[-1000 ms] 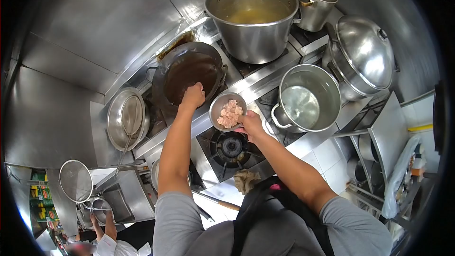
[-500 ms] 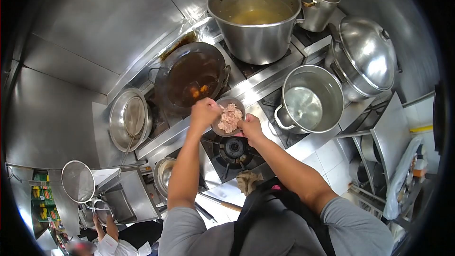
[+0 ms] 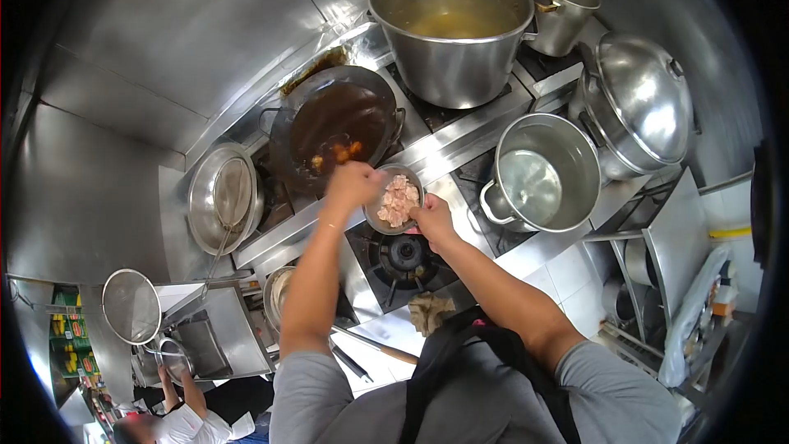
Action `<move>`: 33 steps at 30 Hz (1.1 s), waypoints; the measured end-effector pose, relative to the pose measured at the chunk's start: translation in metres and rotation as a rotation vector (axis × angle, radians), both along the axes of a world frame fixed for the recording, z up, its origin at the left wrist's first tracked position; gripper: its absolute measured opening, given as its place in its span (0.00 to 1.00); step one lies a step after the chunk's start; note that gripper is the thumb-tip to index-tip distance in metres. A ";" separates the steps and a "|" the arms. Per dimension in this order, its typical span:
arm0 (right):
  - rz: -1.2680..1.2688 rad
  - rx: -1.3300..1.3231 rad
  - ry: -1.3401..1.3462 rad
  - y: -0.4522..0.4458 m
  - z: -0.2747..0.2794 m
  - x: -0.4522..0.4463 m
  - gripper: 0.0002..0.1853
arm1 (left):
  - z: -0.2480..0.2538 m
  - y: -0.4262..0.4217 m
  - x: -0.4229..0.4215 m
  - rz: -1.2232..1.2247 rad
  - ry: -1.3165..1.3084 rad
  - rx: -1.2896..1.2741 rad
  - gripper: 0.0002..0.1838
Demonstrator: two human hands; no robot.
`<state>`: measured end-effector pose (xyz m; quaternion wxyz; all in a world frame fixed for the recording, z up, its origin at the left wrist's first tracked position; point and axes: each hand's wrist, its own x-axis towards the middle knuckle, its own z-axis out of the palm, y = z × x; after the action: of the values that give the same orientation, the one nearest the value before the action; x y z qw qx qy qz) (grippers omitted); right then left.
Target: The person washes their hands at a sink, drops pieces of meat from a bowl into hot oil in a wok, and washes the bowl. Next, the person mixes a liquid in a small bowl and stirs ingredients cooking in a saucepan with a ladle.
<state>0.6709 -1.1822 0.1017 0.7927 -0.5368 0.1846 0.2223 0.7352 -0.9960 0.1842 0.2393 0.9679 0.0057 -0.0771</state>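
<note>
My right hand point(image 3: 434, 220) grips the near right rim of a metal bowl point(image 3: 371, 212) with its thumb inside. Chunks of pale pink raw meat point(image 3: 398, 201) fill the bowl. My left hand point(image 3: 353, 186), slightly blurred, is over the wok's near edge beside the bowl; its fingers are closed together, and anything in them is hidden. Beyond it stands a large dark wok point(image 3: 345, 111) of brown oil. Several orange-brown fried pieces point(image 3: 345, 150) float in the oil near my left hand.
Behind are a tall stockpot point(image 3: 452, 66) of yellowish liquid and a smaller pot point(image 3: 563, 20). To the right, a pot of water point(image 3: 548, 212) and a domed-lid pot point(image 3: 641, 99). A strainer rests in a basin point(image 3: 200, 218) at left. A burner point(image 3: 405, 253) lies below the bowl. A co-worker point(image 3: 185, 411) works lower left.
My left hand has moved slightly left and up, toward the wok. More fried pieces show in the oil, spread further left. My right hand keeps the bowl in nearly the same place.
</note>
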 end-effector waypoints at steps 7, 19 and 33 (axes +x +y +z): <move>0.047 -0.070 -0.027 -0.003 -0.005 -0.004 0.10 | -0.039 -0.046 -0.017 0.145 -0.157 -0.020 0.17; -0.267 0.136 0.358 -0.050 -0.115 -0.010 0.15 | -0.062 0.030 0.097 0.231 -0.236 0.129 0.13; 0.385 -0.347 0.543 -0.157 -0.332 -0.280 0.18 | -0.166 -0.118 -0.035 -0.181 0.239 0.409 0.13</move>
<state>0.3912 -1.3387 -0.2300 0.5558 -0.6095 0.3186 0.4671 0.7003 -1.1136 0.0185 0.0283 0.9767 -0.0371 -0.2096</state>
